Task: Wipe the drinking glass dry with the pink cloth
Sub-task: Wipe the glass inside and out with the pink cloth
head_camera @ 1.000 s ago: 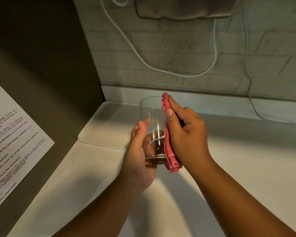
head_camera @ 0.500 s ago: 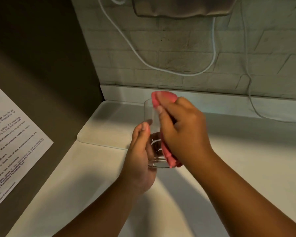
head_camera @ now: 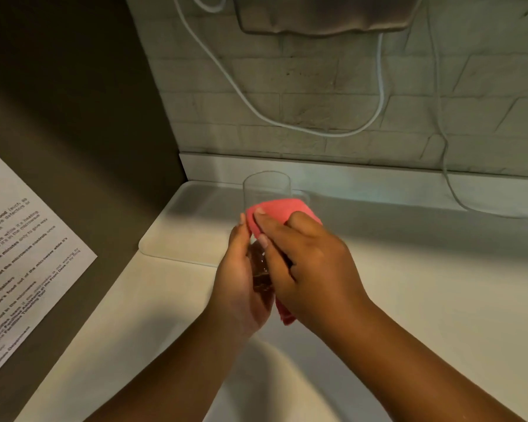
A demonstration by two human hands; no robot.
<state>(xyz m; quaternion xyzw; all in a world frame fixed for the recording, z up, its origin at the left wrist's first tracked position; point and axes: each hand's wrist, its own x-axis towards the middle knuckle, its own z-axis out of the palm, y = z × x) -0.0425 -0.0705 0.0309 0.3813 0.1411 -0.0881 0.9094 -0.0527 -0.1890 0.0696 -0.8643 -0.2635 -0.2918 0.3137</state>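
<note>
A: Where's the drinking glass (head_camera: 267,190) now?

B: Just above centre of the view, held upright over the white counter (head_camera: 424,284). The left hand (head_camera: 241,275) is clamped round its lower half; the right hand (head_camera: 305,263) is closed on the pink cloth (head_camera: 275,213), pressing it against the near side of the glass.

A: What could go wrong?

B: My guess is slippage. If the glass is wet, a hard rub from the right could twist it out of the left palm and drop it onto the counter. The rim at 12 o'clock looks untouched by the cloth, so it may stay damp.

A: And the count?

B: One glass, one cloth, two hands. At 9 o'clock, one printed notice (head_camera: 22,254); one clear tray (head_camera: 177,239) sits at 10 o'clock from the hands; a white cable (head_camera: 287,124) loops along the brick wall at 12.
</note>
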